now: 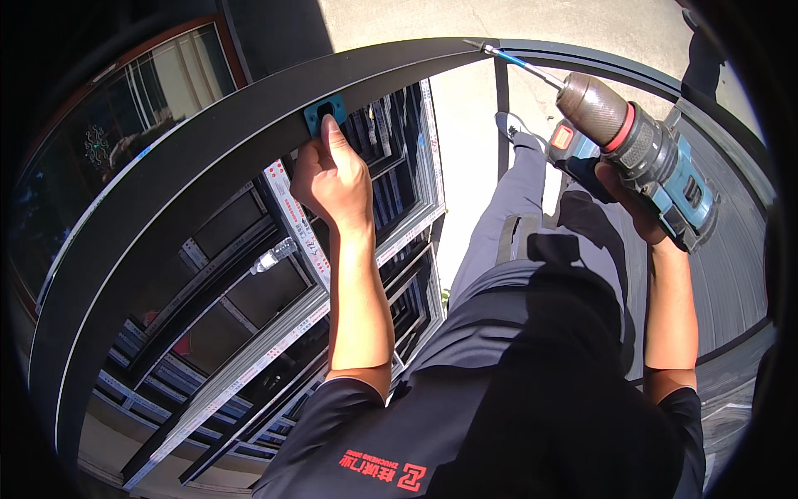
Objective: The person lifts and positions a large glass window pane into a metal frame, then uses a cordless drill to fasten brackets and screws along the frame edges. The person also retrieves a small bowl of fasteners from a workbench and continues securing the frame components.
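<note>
Stacked window frames [249, 349] in dark and silver metal lie below, left of centre — a silver handle [274, 256] juts from one. Pale concrete ground [465, 116] lies in bright sun at the top. Grey trouser legs [515, 216] reach down to a light shoe [509, 125] — and a black shirt [532, 399] fills the lower right.

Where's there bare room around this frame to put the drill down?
The sunlit concrete between the stacked window frames and the person's leg is bare. The ribbed surface right of the drill also looks free. Crowded: the stack under the dark bar, where the left hand presses a blue piece.
</note>
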A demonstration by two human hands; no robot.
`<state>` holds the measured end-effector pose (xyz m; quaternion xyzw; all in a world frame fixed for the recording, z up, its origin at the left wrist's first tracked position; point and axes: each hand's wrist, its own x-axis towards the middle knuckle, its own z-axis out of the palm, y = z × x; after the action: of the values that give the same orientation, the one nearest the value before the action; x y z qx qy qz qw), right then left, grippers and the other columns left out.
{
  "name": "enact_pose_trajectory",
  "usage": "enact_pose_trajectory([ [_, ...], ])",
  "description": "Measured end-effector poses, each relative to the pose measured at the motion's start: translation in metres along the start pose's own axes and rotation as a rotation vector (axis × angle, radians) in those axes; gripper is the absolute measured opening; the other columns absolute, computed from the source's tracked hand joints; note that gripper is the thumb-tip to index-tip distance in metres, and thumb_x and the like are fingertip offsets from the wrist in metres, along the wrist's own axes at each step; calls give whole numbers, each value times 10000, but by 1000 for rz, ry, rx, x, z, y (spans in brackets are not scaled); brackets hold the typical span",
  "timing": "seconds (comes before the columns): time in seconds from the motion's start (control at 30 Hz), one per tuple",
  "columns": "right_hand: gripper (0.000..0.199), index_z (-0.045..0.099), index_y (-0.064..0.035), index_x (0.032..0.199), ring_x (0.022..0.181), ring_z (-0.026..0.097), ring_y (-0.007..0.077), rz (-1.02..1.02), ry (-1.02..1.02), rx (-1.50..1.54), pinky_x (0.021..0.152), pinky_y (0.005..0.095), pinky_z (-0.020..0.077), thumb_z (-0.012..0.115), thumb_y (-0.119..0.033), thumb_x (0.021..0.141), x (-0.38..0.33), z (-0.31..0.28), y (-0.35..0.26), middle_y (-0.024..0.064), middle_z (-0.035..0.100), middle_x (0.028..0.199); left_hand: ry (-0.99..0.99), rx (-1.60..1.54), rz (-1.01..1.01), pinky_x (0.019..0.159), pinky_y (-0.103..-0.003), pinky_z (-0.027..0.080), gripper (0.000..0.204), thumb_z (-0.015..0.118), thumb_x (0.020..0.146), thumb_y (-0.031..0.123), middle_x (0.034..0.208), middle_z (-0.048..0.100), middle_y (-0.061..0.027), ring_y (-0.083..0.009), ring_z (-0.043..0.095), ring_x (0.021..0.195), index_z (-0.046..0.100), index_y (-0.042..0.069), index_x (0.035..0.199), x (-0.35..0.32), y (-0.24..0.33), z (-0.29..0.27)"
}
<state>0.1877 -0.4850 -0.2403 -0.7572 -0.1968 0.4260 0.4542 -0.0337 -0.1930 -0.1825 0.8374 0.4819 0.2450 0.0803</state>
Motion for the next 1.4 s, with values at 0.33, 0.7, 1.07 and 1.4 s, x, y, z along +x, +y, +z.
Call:
enact_pose_trajectory([
  [0.33,467,685,-114,1200,966,687,188,107,-93,31,860,376,561,882,-256,801,13,39,68,49,723,1045,-122,-197,-43,563,-183,413,96,669,980,61,689,661,-39,-47,565,567,650,-10,920,-2,6,-4],
  [0.7,469,682,-100,1189,965,688,188,161,-179,46,861,365,558,881,-233,785,24,62,97,56,718,1048,-79,-143,33,516,-184,329,259,708,988,219,648,626,-31,-43,449,516,683,-11,872,2,8,-6],
  [1.07,472,680,-87,1179,964,689,187,178,-230,14,862,353,555,879,-210,769,21,60,102,64,713,1052,-64,-197,-50,502,-181,301,221,733,967,180,608,584,-12,-18,393,501,677,-18,887,4,3,-8],
  [1.4,475,677,-75,1170,963,690,187,158,-258,3,863,343,553,878,-189,754,24,63,97,70,708,1055,-84,-242,-74,518,-176,291,239,746,958,186,618,594,-15,-21,378,503,670,-7,839,3,6,-5],
])
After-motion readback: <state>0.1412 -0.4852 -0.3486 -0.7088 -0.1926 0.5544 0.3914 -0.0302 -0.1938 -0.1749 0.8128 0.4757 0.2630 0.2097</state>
